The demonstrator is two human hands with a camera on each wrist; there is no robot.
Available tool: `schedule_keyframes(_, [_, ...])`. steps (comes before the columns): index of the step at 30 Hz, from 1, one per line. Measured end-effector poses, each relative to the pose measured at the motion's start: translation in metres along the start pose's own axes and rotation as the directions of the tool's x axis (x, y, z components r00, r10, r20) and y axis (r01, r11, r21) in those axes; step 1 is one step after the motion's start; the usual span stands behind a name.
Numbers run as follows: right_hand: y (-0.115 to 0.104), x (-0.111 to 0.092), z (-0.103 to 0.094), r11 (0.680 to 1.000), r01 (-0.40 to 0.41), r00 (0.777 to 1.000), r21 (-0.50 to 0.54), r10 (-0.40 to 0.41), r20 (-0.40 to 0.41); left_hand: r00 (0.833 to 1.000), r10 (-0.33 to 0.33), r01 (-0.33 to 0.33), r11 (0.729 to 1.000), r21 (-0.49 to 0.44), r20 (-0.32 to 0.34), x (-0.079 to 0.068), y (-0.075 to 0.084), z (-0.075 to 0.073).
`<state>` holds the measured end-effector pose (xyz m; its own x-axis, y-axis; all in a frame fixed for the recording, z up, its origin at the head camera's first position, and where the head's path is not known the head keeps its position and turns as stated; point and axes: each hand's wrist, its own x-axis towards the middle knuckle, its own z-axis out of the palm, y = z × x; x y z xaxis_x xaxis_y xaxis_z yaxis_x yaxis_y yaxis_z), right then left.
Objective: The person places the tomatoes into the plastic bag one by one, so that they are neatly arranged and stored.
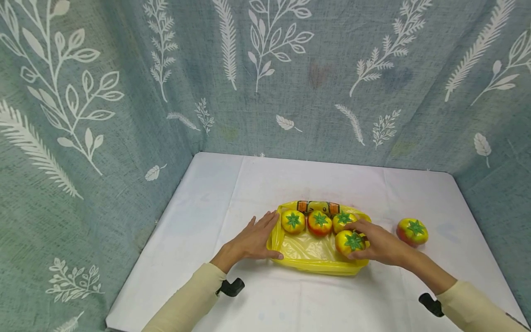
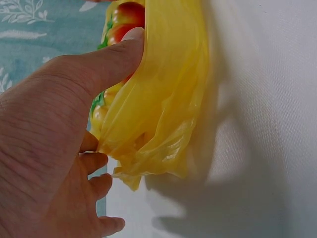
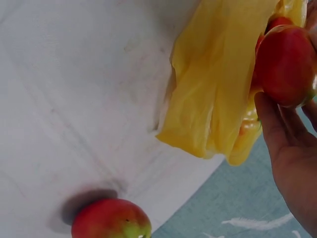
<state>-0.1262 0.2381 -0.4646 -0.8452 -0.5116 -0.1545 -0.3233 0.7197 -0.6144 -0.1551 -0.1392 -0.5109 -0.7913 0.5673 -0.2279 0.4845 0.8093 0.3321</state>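
A yellow plastic bag (image 1: pixel 309 263) lies with its wide mouth facing up. Three yellow-red artificial tomatoes with green star-shaped tops sit along its far side: a left one (image 1: pixel 293 222), a middle one (image 1: pixel 320 223) and a right one (image 1: pixel 344 220). My right hand (image 1: pixel 375 242) grips another tomato (image 1: pixel 349 243) over the bag's right part; its red underside (image 3: pixel 286 67) shows in the right wrist view. My left hand (image 1: pixel 254 238), fingers extended and spread, rests at the bag's left edge, its thumb touching the rim. One more tomato (image 1: pixel 412 232) lies outside, beyond my right wrist.
A white cloth (image 1: pixel 215 198) covers the table. Blue-green curtains (image 1: pixel 249 120) with white leaf prints hang behind it and at both sides. The bag's far side carries an orange and black printed picture (image 1: pixel 318 207).
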Motion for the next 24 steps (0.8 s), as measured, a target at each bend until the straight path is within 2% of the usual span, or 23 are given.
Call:
schedule_keyframes(10, [0.003,0.001,0.007,1.0,-0.025,0.999,-0.004,0.025,0.029,1.0,0.0,0.0,1.0,0.004,-0.005,0.0,0.0,0.001])
schedule_keyframes(24, [0.004,0.004,0.013,1.0,-0.015,0.999,-0.023,0.016,0.043,1.0,0.002,-0.003,1.0,-0.007,-0.012,0.001,-0.003,0.003])
